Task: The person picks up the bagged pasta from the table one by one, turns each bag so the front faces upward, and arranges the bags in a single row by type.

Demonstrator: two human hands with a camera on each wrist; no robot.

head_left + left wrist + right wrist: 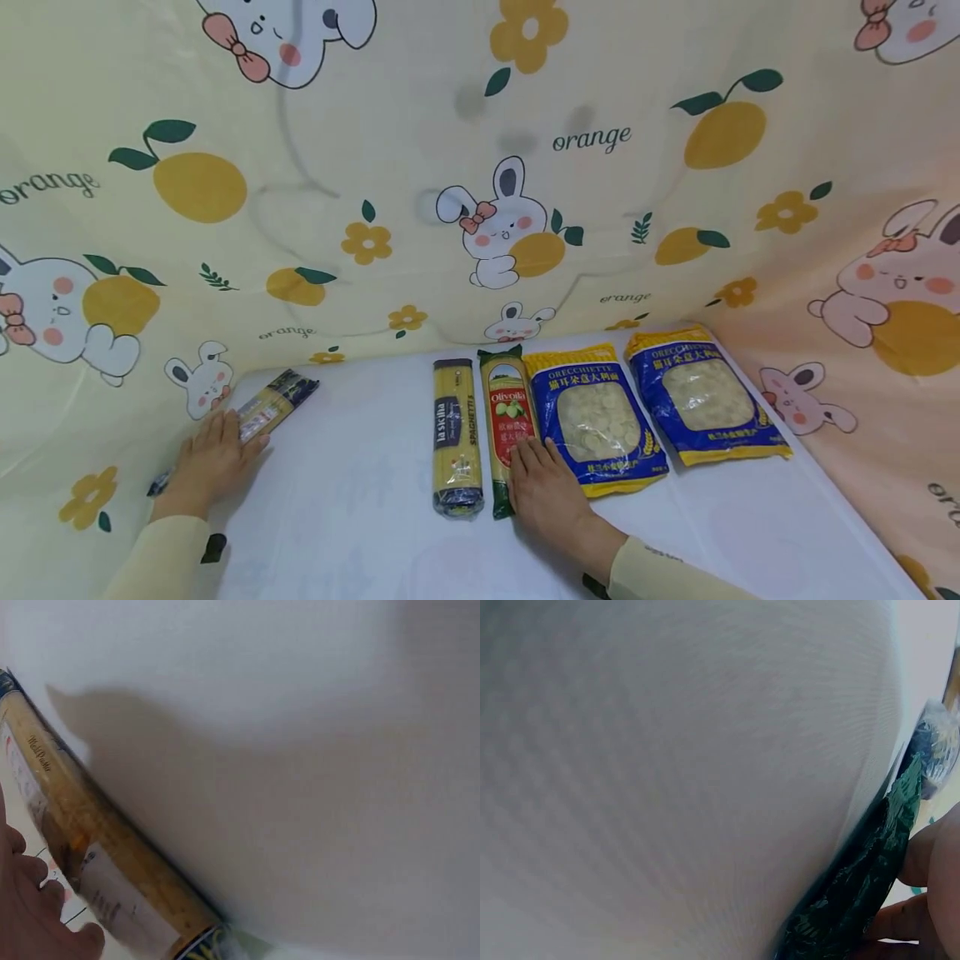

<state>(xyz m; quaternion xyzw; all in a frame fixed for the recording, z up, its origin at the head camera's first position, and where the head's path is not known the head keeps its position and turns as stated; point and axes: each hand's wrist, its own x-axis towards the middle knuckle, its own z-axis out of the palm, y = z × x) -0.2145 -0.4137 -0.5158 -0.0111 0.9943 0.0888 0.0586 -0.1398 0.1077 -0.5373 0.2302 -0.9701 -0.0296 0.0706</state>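
Note:
My left hand [210, 462] rests on a slanted spaghetti pack [277, 402] at the table's left side and covers its middle. In the left wrist view, the fingertips [52, 896] lie along the edge of that yellow pack with dark blue ends [142, 870]. On the lower right side of a green and red Olivoila pasta pack [508, 400] lies my right hand [551, 500], its fingers fairly straight. The right wrist view shows the green wrapper [855, 892] beside the fingers. A La Sicilia spaghetti pack [456, 450] stands lengthwise to the left of the Olivoila pack.
Two blue and yellow orecchiette bags lie to the right: the nearer bag [600, 425] touches or nearly touches the Olivoila pack, and the other bag [705, 392] is by the right edge. A printed cloth [420, 125] rises behind the white table [337, 500].

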